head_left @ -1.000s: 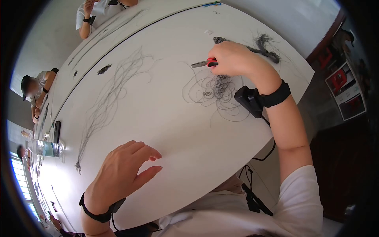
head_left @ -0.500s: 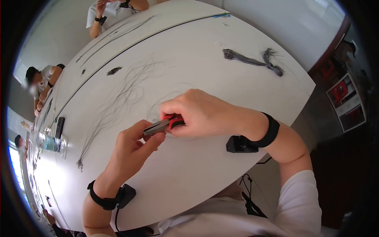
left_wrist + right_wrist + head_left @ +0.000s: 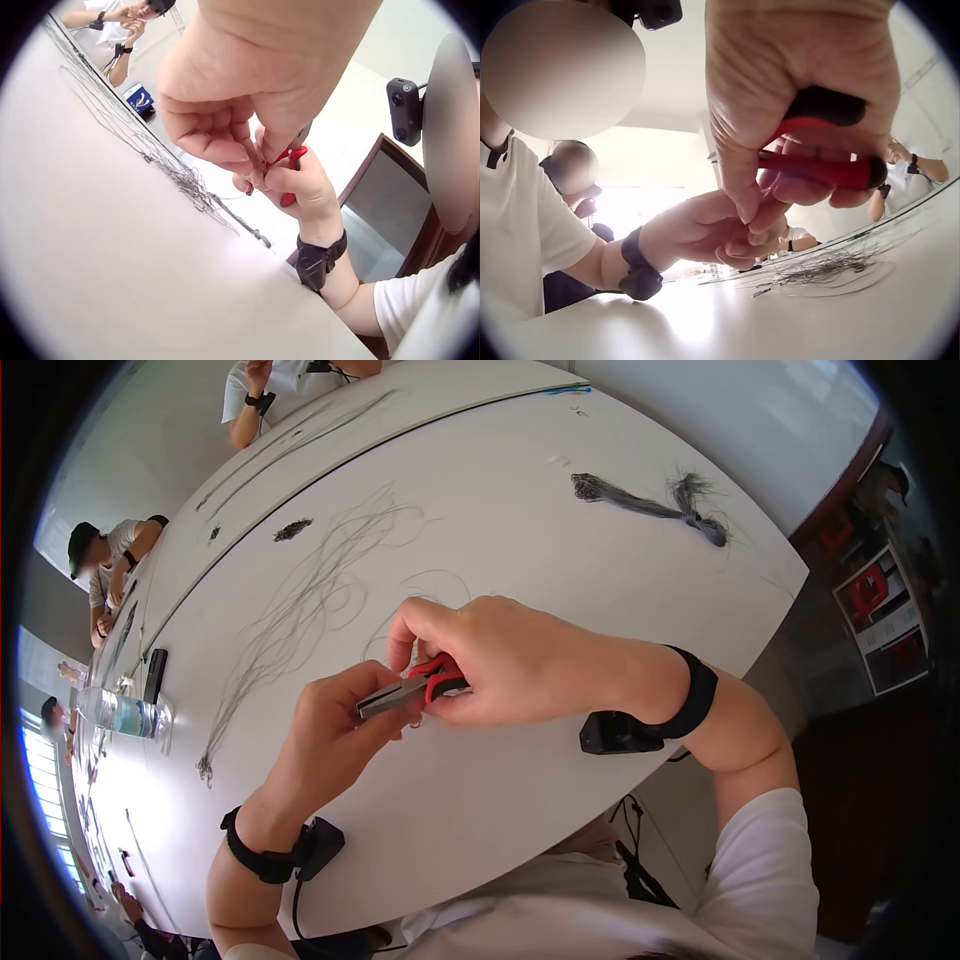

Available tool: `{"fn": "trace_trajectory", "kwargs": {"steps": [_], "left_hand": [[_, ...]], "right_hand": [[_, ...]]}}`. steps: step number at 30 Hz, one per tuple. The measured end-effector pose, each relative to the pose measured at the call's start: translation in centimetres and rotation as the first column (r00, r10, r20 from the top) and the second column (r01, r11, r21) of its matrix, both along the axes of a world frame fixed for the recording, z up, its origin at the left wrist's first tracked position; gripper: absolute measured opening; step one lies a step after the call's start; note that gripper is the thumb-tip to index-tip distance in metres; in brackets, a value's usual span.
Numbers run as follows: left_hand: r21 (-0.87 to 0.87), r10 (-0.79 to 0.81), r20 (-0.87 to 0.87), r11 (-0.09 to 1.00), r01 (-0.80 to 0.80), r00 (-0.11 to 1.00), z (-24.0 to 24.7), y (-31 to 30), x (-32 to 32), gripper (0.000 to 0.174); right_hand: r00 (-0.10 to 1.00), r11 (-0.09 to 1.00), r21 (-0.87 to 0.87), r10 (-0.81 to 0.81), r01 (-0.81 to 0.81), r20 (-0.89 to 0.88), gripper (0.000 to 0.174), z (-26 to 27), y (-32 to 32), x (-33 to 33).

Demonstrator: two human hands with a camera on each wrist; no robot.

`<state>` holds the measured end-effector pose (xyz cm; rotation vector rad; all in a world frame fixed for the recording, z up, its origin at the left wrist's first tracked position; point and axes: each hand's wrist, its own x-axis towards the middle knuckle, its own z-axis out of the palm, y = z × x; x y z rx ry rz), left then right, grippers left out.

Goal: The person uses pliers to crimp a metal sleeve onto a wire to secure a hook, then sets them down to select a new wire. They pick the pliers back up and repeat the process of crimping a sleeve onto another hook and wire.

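Note:
In the head view my right hand (image 3: 520, 660) holds red-handled pliers (image 3: 392, 697), their metal nose pointing left across my left fingers. The black-tipped handles lie in the right palm in the right wrist view. My left hand (image 3: 325, 735) meets it, thumb and forefinger pinched together beside the right fingertips. A thin grey strand (image 3: 231, 198) runs from the joined fingertips toward a tangled heap of strands (image 3: 821, 268) on the table. Fingers largely hide what the left hand pinches; it appears to be the strand's end. The right hand covers most of the heap in the head view.
Long loose strands (image 3: 290, 610) stretch across the table (image 3: 480, 800) on the left. A tied grey bundle (image 3: 640, 505) lies at the far right. A small dark clump (image 3: 293, 530), a clear plastic container (image 3: 130, 715) and a black phone-like object (image 3: 155, 675) are farther off. Other people sit around the table.
My right hand has come back from the far bundle and heap, carrying the pliers, to my left hand. The left hand has gone from spread fingers to a pinch.

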<state>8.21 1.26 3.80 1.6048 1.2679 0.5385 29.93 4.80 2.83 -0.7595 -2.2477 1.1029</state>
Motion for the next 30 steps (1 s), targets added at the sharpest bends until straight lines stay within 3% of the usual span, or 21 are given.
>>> {"fn": "trace_trajectory", "kwargs": {"steps": [2, 4, 8, 11, 12, 14, 16, 18, 21, 22, 24, 26, 27, 28, 30], "left_hand": [[-0.051, 0.014, 0.035, 0.999, -0.012, 0.999, 0.3, -0.1, -0.1, 0.014], [-0.009, -0.062, -0.062, 0.998, 0.062, 0.996, 0.5, 0.0, -0.4, 0.015], [0.084, -0.072, -0.083, 0.993, 0.078, 0.994, 0.7, -0.1, -1.0, 0.013], [0.195, -0.017, 0.051, 0.981, 0.007, 0.999, 0.7, 0.2, -1.7, 0.012], [0.192, 0.009, 0.044, 0.981, -0.017, 0.999, 1.0, 0.1, -2.1, 0.012], [0.315, 0.073, 0.128, 0.943, -0.111, 0.989, 1.8, 0.0, -2.7, 0.012], [0.355, 0.064, 0.282, 0.920, -0.166, 0.957, 3.0, -0.3, -3.6, 0.009], [0.506, 0.050, 0.366, 0.827, -0.244, 0.929, 3.3, -0.3, -5.5, 0.012], [0.629, 0.139, 0.514, 0.610, -0.483, 0.846, 5.3, -1.3, -6.9, 0.020], [0.677, 0.048, 0.523, 0.583, -0.449, 0.851, 6.0, -1.7, -8.7, 0.022], [0.648, -0.092, 0.660, 0.572, -0.503, 0.745, 8.1, -3.0, -11.1, 0.016], [0.705, -0.346, 0.684, 0.539, -0.461, 0.642, 9.9, -4.1, -13.3, 0.010], [0.710, -0.333, 0.673, 0.543, -0.449, 0.660, 11.5, -5.7, -16.5, 0.008], [0.714, -0.280, 0.687, 0.431, -0.551, 0.671, 11.7, -5.5, -12.9, 0.022], [0.458, -0.170, 0.883, 0.111, -0.882, 0.437, 13.0, -6.7, -11.2, 0.021]], "right_hand": [[1.000, 0.999, -0.050, -0.014, 0.014, 0.012, 0.032, 0.1, 0.0, 0.1], [1.000, 0.999, -0.043, 0.002, -0.002, 0.009, 0.030, 0.0, 0.1, 0.0], [0.996, 0.988, -0.142, 0.044, -0.056, -0.083, 0.030, -0.1, 0.1, -0.2], [0.991, 0.924, -0.374, 0.036, -0.082, -0.127, 0.031, -0.1, 0.3, -0.1], [0.989, 0.921, -0.375, 0.061, -0.108, -0.135, 0.031, 0.1, 0.5, 0.0], [0.986, 0.879, -0.456, 0.164, -0.140, 0.013, 0.028, 0.4, 1.0, 0.5], [0.984, 0.886, -0.438, 0.177, -0.154, 0.012, 0.022, -0.1, 1.5, 1.1], [0.958, 0.939, -0.342, 0.137, -0.045, 0.251, 0.017, 0.5, 1.9, 1.9], [0.949, 0.975, -0.223, 0.052, 0.020, 0.312, 0.017, 0.6, 2.3, 2.7], [0.948, 0.974, -0.224, 0.056, 0.017, 0.314, 0.017, 0.9, 2.4, 2.8], [0.876, 0.972, -0.185, -0.041, 0.147, 0.480, 0.015, 1.7, 2.5, 2.9], [0.847, 0.979, -0.124, -0.074, 0.162, 0.527, 0.015, 1.8, 2.7, 3.2], [0.817, 0.982, -0.061, -0.112, 0.177, 0.566, 0.015, 1.9, 2.9, 3.4], [0.816, 0.982, -0.061, -0.111, 0.176, 0.568, 0.015, 1.8, 3.0, 3.7], [0.778, 0.968, 0.073, -0.237, 0.240, 0.582, 0.016, 1.3, 3.4, 4.4]]}}
